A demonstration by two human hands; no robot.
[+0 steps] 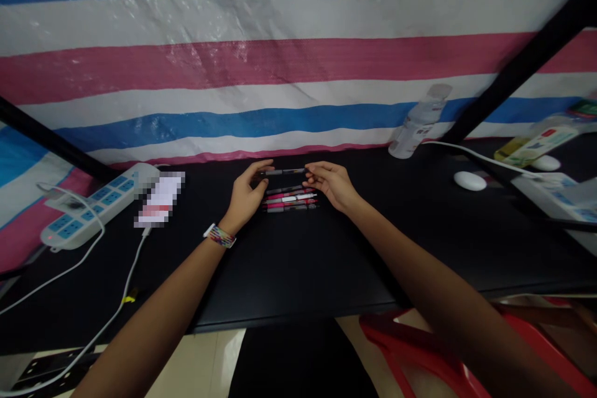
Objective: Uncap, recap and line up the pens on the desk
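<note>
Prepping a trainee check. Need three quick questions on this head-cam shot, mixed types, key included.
1. Open: which wrist wears the multicolored band?

2. Multiple choice: a single pen spans between the left hand and the right hand. Where does the pen group lie relative to it?
A. Nearer the striped sheet
B. Nearer the person
C. On the power strip

3. True or false: the power strip lies to the right of both hands.

Key: 1. The left. 2. B. 3. False; it lies to their left.
</note>
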